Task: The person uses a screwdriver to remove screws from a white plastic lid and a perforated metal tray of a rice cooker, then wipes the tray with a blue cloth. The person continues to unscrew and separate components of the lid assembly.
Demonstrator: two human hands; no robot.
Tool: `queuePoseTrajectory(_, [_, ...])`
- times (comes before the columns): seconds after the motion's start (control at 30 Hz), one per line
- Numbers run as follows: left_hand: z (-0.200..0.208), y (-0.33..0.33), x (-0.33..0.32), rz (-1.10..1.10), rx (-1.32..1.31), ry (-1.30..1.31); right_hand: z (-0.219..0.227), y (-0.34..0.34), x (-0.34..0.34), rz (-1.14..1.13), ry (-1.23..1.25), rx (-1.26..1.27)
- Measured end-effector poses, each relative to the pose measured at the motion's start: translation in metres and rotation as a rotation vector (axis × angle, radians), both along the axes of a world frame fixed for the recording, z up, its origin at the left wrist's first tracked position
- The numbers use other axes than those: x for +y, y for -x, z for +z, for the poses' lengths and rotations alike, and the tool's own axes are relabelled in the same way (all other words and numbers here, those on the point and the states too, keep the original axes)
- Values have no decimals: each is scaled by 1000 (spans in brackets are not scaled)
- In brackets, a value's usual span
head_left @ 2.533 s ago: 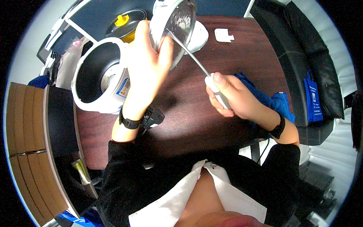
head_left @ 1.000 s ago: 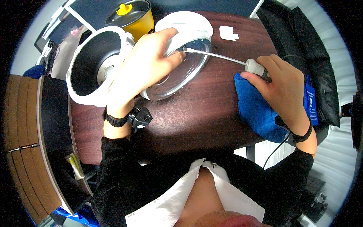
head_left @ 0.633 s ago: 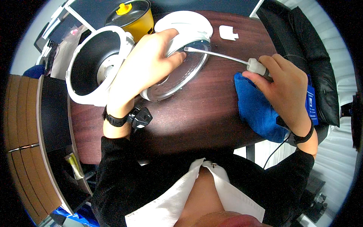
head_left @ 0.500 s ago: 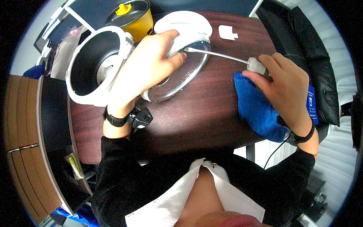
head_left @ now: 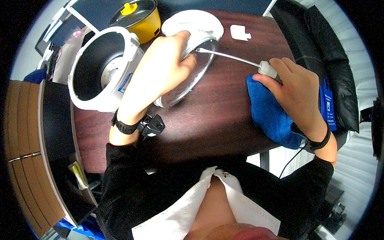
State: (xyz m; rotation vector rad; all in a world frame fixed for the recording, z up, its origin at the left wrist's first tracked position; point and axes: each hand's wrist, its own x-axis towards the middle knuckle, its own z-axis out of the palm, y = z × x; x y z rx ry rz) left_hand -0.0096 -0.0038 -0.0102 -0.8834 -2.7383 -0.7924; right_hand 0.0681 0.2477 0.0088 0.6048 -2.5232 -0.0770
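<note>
My left hand is closed around the edge of a round appliance lid, tilted up on the table, with a pale rim and a shiny inner face. Behind it shows a white rounded cover part; whether the two are joined is hidden. In my right hand is a flat-blade screwdriver with a whitish handle, its shaft pointing left. The blade tip lies at the lid's upper edge, close to my left fingers; I cannot tell if it touches. Left of my forearm, a white cooker body stands tilted, its dark inside showing.
A yellow pot with a dark lid stands at the back left. One small flat white piece lies on the dark wooden table at the back. Blue cloth sits under my right hand, near a black chair.
My left hand has tipped the lid steeper, so its inner face looks narrower. My right hand and the screwdriver have shifted slightly left. The cooker body has turned a little, uncovering a blue label.
</note>
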Motion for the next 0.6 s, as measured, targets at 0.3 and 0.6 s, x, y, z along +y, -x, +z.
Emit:
queuePoseTrajectory(0.3, [1, 0, 2, 28, -39, 11, -5, 3, 3, 29, 67, -64])
queuePoseTrajectory(0.6, [-3, 0, 1, 28, 62, 1, -10, 5, 2, 14, 236, -201])
